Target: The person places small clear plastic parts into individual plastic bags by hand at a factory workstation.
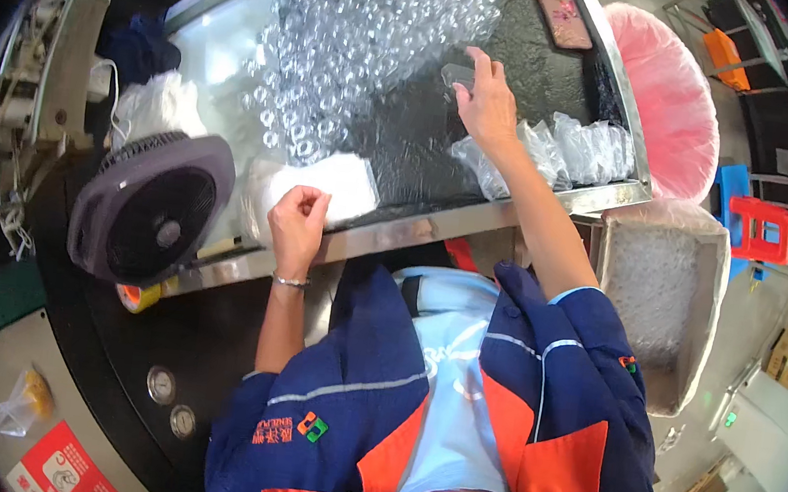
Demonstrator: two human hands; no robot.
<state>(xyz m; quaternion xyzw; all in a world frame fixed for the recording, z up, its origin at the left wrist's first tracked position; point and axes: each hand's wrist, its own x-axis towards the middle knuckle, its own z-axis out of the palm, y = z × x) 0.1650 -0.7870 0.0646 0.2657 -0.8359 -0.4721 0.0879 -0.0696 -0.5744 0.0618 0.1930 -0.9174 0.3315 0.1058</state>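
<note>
My right hand (pixel 487 109) reaches over the black-lined worktable (pixel 406 136), thumb and fingers closed around a small clear plastic piece (pixel 458 76). Beyond it spreads a large heap of small, round, clear plastic pieces (pixel 371 25). At the table's near edge, a stack of white, thin bags or sheets (pixel 343 182) lies beside my left hand (pixel 299 227). That hand's fingers are pinched together at the stack's edge; whatever they grip is hidden. Several filled clear plastic bags (pixel 560 153) lie in a row under my right forearm.
A dark fan (pixel 159 214) stands at the left, with a roll of yellow tape (pixel 137 297) below it. A phone in a pink case (pixel 562 14) lies at the far right corner. Right of the table are a pink, cloth-like bundle (pixel 663 102) and a lined bin (pixel 656 295).
</note>
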